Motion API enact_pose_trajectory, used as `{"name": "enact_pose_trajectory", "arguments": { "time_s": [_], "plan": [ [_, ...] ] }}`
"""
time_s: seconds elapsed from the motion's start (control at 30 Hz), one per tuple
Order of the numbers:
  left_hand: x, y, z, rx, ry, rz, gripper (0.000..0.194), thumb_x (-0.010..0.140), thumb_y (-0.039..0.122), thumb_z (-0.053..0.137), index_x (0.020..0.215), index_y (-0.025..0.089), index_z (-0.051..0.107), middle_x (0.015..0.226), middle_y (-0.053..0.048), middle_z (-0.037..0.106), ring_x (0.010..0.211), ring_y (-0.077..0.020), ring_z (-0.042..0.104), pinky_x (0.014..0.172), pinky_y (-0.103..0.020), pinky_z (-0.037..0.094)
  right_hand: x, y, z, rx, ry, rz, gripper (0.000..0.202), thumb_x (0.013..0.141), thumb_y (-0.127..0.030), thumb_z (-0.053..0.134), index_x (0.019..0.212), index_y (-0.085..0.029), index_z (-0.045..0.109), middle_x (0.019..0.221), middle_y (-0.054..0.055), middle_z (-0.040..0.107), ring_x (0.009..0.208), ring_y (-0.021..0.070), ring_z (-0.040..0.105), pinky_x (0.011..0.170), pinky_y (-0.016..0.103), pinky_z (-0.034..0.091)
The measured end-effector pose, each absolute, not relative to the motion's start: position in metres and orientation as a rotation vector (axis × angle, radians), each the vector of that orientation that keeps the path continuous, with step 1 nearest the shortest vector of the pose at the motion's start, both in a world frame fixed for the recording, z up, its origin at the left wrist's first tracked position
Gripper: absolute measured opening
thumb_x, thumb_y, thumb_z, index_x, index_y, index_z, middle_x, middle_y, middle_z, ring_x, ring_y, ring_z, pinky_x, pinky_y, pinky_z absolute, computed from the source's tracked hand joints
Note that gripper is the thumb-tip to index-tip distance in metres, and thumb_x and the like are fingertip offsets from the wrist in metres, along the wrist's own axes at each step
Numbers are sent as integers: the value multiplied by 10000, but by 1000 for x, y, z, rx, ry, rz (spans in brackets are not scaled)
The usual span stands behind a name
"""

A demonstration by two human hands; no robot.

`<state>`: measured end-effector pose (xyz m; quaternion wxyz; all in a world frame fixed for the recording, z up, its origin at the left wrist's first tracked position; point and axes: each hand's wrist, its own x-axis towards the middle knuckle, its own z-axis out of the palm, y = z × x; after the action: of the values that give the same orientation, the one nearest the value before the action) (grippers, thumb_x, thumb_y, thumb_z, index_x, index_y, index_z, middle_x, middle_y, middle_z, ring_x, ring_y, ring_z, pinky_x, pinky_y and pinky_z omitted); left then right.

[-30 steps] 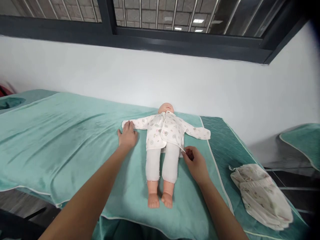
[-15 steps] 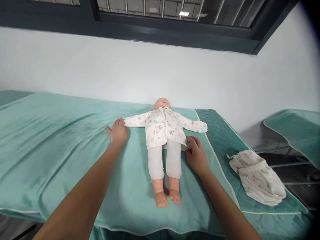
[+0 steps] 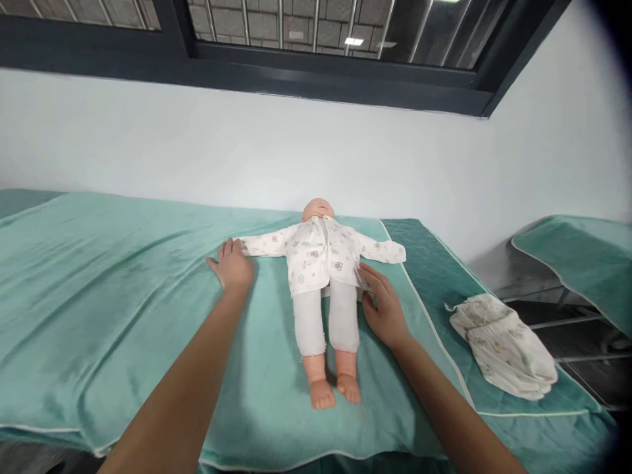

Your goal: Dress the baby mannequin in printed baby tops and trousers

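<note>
A baby doll (image 3: 318, 209) lies on its back on a green sheet (image 3: 143, 276), its head towards the wall and its arms spread. It wears a white patterned jacket (image 3: 316, 257) over white leggings (image 3: 309, 322); its feet are bare. My left hand (image 3: 234, 266) rests at the end of the left-hand sleeve, fingers spread and touching the cuff. Beside the jacket's lower right corner is my right hand (image 3: 384, 303), its fingers apart against the hem and nothing gripped between them.
A folded white patterned cloth garment (image 3: 506, 345) lies on the darker green cover (image 3: 429, 263) at the right. Behind the bed stand a white wall and a dark window frame (image 3: 320, 76). Another green-covered surface (image 3: 582, 257) is at the far right.
My right hand has loosened from the jacket's lower corner, its fingers now straighter and reaching slightly further up the hem. The view has shifted a little; my left hand stays at the cuff.
</note>
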<state>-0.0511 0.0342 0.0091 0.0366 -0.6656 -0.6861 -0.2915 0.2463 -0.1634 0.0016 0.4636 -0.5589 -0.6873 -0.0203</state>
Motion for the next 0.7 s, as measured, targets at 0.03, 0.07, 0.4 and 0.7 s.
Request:
{"name": "enact_pose_trajectory", "arguments": {
  "time_s": [0.03, 0.07, 0.4, 0.7],
  "plan": [
    [-49, 30, 11, -2086, -2031, -868, 589, 822, 89, 417, 1395, 193, 502, 1555, -97, 408, 1457, -263, 318, 1199, -634, 87, 242, -161, 3, -1359, -1670, -61, 673, 840, -22, 407, 1452, -298, 431, 1486, 65, 466, 1385, 245, 424, 1132, 537, 391],
    [-47, 27, 12, -2152, -1927, -832, 592, 825, 82, 406, 1397, 200, 503, 1573, -77, 382, 1479, -250, 278, 1208, -618, 67, 238, -158, 5, -1351, -1654, -77, 676, 849, -24, 400, 1465, -303, 413, 1494, 61, 460, 1393, 242, 416, 1139, 543, 380],
    [-39, 31, 8, -2387, -1569, -740, 566, 895, 113, 330, 1443, 106, 469, 1532, -120, 441, 1444, -254, 354, 1185, -436, 252, 231, -152, 8, -1213, -1701, 55, 478, 985, -153, 404, 1410, -343, 510, 1518, 14, 458, 1429, 232, 387, 1180, 540, 327],
    [-33, 35, 7, -2348, -1596, -661, 566, 920, 139, 308, 1472, 123, 433, 1543, -103, 428, 1414, -262, 392, 1161, -405, 276, 220, -150, 43, -1319, -1463, 130, 356, 952, -258, 482, 1291, -288, 589, 1354, 52, 597, 1272, 234, 532, 1088, 467, 421]
  ]
}}
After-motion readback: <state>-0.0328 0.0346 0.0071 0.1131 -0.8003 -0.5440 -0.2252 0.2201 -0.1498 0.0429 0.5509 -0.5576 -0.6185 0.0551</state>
